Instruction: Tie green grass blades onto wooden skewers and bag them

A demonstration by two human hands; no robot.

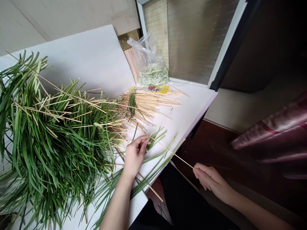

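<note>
In the head view, my left hand (137, 151) pinches a small bunch of Chinese chives (158, 135) over the white table. My right hand (211, 182), beyond the table's front edge, is closed on one end of a thin bamboo skewer (176, 155). The skewer slants up to the chives at my left fingertips; whether its tip pierces them I cannot tell. Loose chive leaves (153, 166) lie under and beside my left wrist. A large heap of chives (59, 150), with several skewers across it, covers the table to the left.
Many bare bamboo skewers (153, 103) lie fanned out at the back of the table (192, 105). Behind them stands a clear plastic bag (153, 68) of pale green shreds. A glass-paned frame (199, 41) rises at the back; a shiny maroon cloth (273, 134) hangs at right.
</note>
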